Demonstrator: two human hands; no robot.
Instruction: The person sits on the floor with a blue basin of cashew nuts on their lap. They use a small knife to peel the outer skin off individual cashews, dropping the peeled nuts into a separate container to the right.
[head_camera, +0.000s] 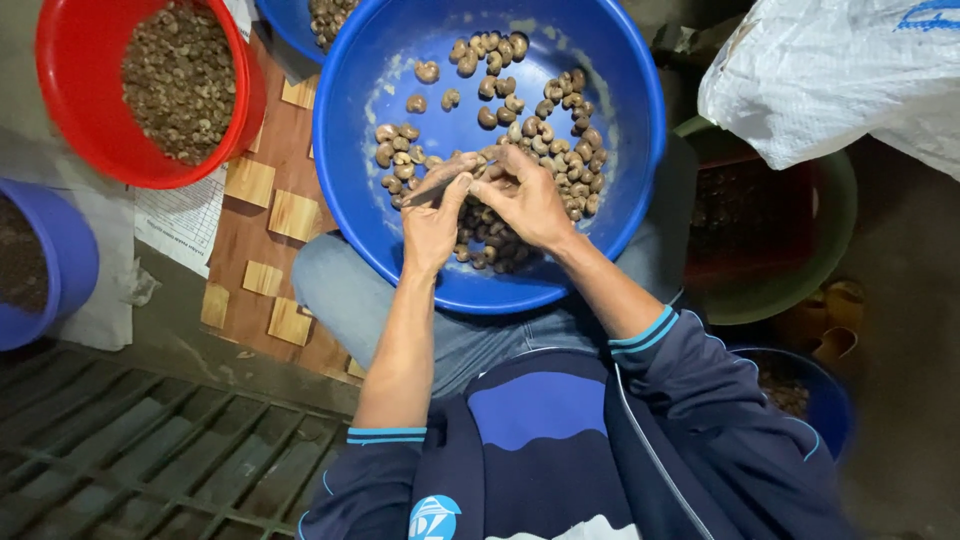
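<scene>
A large blue basin (350, 150) rests on my lap and holds several brown cashew nuts (560, 130) scattered over its bottom. Both hands meet over the middle of the basin. My left hand (432, 218) pinches a cashew nut (470, 168) between thumb and fingers. My right hand (525, 195) closes its fingertips on the same nut from the right side. The nut is mostly hidden by the fingers. Dark blue sleeves are pushed up on both forearms.
A red basin (75, 110) full of nuts stands at the upper left. A blue bucket (70, 260) sits at the left edge, another blue bowl (285, 30) at the top. A white sack (840, 70) lies upper right over a green tub (800, 290). A metal grate (130, 450) covers the floor lower left.
</scene>
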